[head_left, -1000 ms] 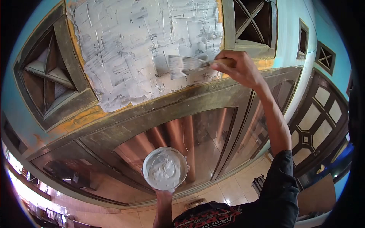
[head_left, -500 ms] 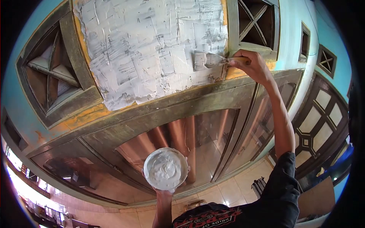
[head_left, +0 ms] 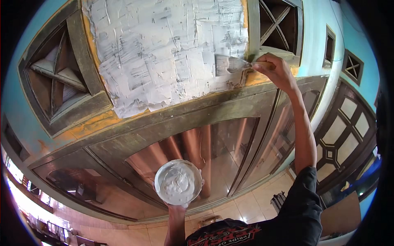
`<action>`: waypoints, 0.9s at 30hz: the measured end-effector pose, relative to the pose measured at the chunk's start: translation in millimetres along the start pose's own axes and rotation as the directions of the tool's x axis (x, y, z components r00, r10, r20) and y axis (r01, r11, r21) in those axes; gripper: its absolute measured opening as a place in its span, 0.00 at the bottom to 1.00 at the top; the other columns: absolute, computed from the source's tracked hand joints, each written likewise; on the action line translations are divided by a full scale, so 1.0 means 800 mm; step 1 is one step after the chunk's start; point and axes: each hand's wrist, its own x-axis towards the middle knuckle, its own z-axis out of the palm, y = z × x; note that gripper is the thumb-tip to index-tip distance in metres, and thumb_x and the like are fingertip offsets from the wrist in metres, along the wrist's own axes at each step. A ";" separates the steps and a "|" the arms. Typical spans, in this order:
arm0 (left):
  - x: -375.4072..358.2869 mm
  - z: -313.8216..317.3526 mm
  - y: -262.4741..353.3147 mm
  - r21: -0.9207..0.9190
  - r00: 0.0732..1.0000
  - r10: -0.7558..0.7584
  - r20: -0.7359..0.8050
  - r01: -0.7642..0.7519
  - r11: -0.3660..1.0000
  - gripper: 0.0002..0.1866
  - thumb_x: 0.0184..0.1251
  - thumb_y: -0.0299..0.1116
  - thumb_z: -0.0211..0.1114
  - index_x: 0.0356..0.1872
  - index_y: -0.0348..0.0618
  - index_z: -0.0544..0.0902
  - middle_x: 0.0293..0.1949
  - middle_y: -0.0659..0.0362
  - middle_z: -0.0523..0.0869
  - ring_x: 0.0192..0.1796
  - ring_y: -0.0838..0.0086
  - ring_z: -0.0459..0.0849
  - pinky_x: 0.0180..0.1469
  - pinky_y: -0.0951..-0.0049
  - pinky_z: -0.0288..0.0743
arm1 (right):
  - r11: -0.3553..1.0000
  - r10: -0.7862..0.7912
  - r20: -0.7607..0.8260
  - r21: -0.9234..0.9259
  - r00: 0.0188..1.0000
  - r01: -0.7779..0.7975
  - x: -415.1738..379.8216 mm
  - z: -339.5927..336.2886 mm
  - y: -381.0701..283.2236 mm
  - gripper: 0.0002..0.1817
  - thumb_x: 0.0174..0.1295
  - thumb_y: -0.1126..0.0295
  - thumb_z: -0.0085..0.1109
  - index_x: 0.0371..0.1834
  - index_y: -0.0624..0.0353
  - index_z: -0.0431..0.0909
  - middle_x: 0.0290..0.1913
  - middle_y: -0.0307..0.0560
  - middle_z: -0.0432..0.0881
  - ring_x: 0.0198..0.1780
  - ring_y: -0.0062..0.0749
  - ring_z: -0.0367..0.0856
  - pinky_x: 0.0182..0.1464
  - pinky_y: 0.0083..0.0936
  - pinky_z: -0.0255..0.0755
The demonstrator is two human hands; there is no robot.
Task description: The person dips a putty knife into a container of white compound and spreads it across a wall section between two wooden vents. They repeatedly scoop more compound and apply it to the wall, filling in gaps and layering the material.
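My right hand (head_left: 276, 70) is wrapped round the handle of a putty knife (head_left: 228, 65). The knife's broad blade lies against the lower right part of a wall panel (head_left: 164, 45) covered in rough white and grey paste. Below the panel, my left hand (head_left: 177, 206) holds up a round tub (head_left: 179, 182) from underneath, its fingertips showing at both sides. White, lumpy paste is in the tub. Orange strips border the panel at its sides and lower edge.
Wooden frames with crossed bars (head_left: 55, 76) flank the panel, the right one (head_left: 277, 24) close to my right hand. Glass panes in dark wood (head_left: 184, 143) curve below. A panelled door (head_left: 340, 127) stands at the far right, above a tiled floor (head_left: 250, 201).
My right hand and the putty knife have shifted slightly to the right along the panel. My left hand and the tub have hardly moved.
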 end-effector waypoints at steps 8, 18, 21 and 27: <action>-0.009 0.025 -0.022 -0.794 0.982 0.017 -0.188 -0.163 0.586 0.51 0.59 0.80 0.45 0.74 0.51 0.61 0.70 0.47 0.67 0.68 0.35 0.67 0.65 0.29 0.65 | 0.990 -0.138 0.011 0.009 0.990 0.138 0.025 0.035 -0.051 0.20 0.61 0.55 0.70 0.41 0.63 0.84 0.33 0.45 0.84 0.34 0.26 0.82 0.37 0.27 0.75; -0.003 -0.004 -0.009 -0.462 0.998 0.014 -0.066 -0.043 0.886 0.45 0.63 0.75 0.48 0.74 0.54 0.61 0.71 0.50 0.66 0.69 0.46 0.68 0.67 0.34 0.65 | 0.997 -0.050 -0.066 0.053 0.997 0.053 0.008 -0.006 0.001 0.21 0.61 0.53 0.70 0.40 0.64 0.84 0.30 0.42 0.81 0.31 0.22 0.77 0.35 0.25 0.73; -0.005 -0.012 -0.009 -0.068 1.000 -0.010 0.007 0.010 0.998 0.44 0.66 0.73 0.48 0.74 0.54 0.61 0.71 0.51 0.65 0.70 0.50 0.67 0.67 0.38 0.67 | 0.984 -0.176 -0.039 -0.018 0.984 0.176 0.017 0.024 -0.035 0.21 0.60 0.53 0.71 0.39 0.64 0.84 0.31 0.43 0.82 0.33 0.23 0.80 0.36 0.25 0.74; -0.012 -0.045 -0.014 -0.163 0.956 -0.153 -0.250 0.114 0.980 0.52 0.57 0.79 0.51 0.74 0.51 0.62 0.72 0.45 0.65 0.70 0.32 0.63 0.65 0.23 0.60 | 0.997 -0.053 0.009 0.056 0.999 0.052 0.004 -0.001 0.006 0.19 0.60 0.55 0.71 0.39 0.63 0.84 0.36 0.46 0.85 0.36 0.26 0.84 0.40 0.26 0.75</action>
